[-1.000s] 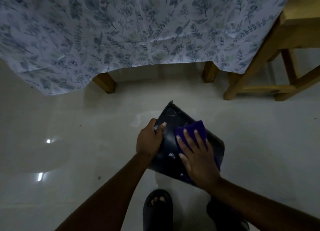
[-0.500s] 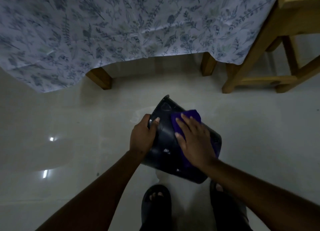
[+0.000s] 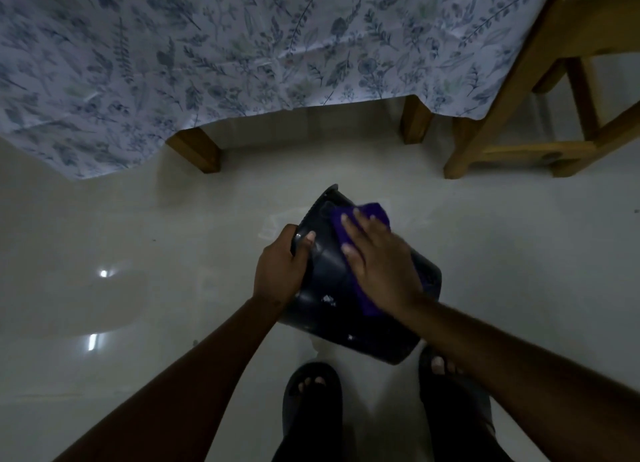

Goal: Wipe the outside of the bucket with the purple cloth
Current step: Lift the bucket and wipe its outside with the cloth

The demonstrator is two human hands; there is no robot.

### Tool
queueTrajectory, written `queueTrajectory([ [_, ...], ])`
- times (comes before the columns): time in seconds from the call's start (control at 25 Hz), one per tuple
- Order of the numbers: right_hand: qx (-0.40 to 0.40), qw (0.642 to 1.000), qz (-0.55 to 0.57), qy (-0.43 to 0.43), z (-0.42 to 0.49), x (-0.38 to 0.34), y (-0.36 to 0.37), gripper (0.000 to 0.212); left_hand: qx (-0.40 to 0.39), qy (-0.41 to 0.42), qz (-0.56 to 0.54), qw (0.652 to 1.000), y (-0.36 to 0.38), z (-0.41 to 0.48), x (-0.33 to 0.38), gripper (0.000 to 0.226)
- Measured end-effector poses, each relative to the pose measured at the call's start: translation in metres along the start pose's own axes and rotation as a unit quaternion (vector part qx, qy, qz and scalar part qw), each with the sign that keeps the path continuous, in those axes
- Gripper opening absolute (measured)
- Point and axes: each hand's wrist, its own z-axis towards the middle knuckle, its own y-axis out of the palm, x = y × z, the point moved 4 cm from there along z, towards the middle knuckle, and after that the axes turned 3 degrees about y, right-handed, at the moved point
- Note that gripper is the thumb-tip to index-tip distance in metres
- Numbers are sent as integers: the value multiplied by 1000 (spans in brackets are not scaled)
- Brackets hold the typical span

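Dark bucket [image 3: 329,281], tilted at centre frame above the pale floor [image 3: 519,254], clamped at its rim by left hand [image 3: 280,271]; purple cloth [image 3: 363,216] pressed flat under open-palmed right hand [image 3: 377,261]; best wiped in firm overlapping strokes, turning the wall by the rim hold.

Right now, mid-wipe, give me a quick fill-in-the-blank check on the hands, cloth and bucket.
1. The left hand grips the bucket at its ____.
2. The right hand lies flat, pressing the ____ against the bucket's outer wall.
3. The bucket is held tilted above the ____, in front of the person's sandals.
4. The cloth is ____ in colour.

Missing words: rim; cloth; floor; purple
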Motion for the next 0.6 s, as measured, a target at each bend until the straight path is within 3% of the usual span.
queueTrajectory([
  [0.08, -32, 986, 98, 127, 30, 33, -8, 56, -9, -8, -4, 1000, -1, 0, 1, 29],
  [0.16, -41, 970, 118, 210, 18, 54, -11, 54, -15, -13, 5, 1000, -2, 3, 2, 30],
  [0.2, -10, 977, 79, 200, -3, 52, -10, 54, -14, -13, 11, 1000, -2, 4, 2, 29],
  [0.28, 23, 995, -35, 91, -49, 22, -1, 56, -7, -11, 20, 1000, 0, 8, 1, 29],
  [0.4, 5, 999, -49, -10, -38, -2, 12, 57, -1, -1, 22, 1000, 2, 9, -1, 31],
  [0.48, -12, 999, 21, 32, 9, 6, 4, 56, -2, 5, 26, 1000, 2, 9, 0, 31],
  [0.6, -50, 969, 143, 195, 33, 49, -6, 57, -5, -8, 26, 1000, 0, 8, 2, 31],
])
